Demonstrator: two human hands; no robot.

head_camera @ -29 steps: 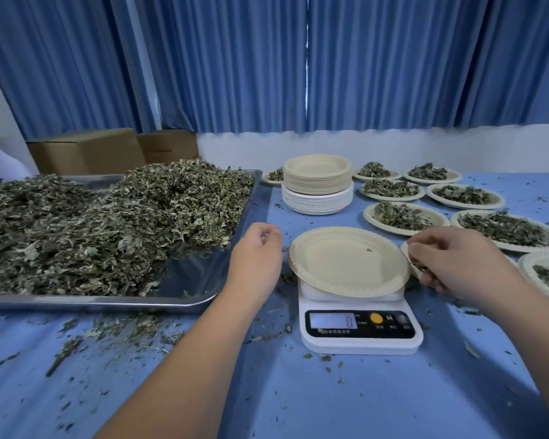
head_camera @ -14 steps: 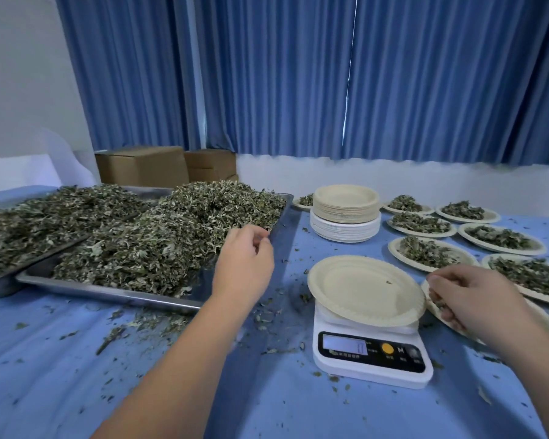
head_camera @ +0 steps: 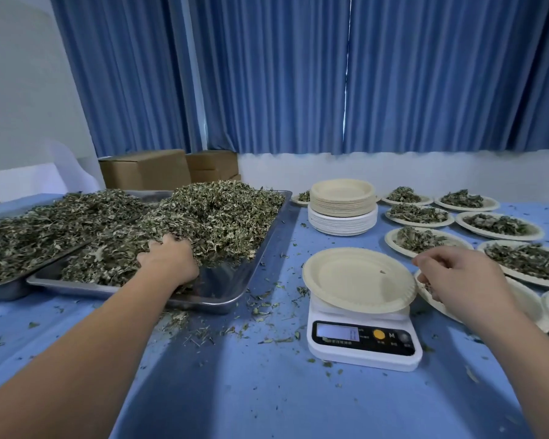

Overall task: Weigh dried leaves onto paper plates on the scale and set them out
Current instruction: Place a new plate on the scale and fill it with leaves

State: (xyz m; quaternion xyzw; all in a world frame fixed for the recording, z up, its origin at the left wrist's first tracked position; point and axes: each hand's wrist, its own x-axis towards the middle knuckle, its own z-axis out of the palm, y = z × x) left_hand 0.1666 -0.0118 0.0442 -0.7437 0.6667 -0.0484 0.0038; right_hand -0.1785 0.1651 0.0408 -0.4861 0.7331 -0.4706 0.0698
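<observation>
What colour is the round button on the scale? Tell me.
Yellow-orange. The button sits in the black front panel of the scale, shown in the head view.

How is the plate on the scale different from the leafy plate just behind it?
The plate on the scale is almost bare, just a tiny fleck; the plate behind it holds a heap of dried leaves. The first sits raised on the white scale; the second lies flat on the blue table. Both are round, pale paper plates.

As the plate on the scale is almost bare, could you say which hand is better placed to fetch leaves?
Left, probably: the left hand is in the leaf pile on the tray; the right hand is beyond the scale.
</observation>
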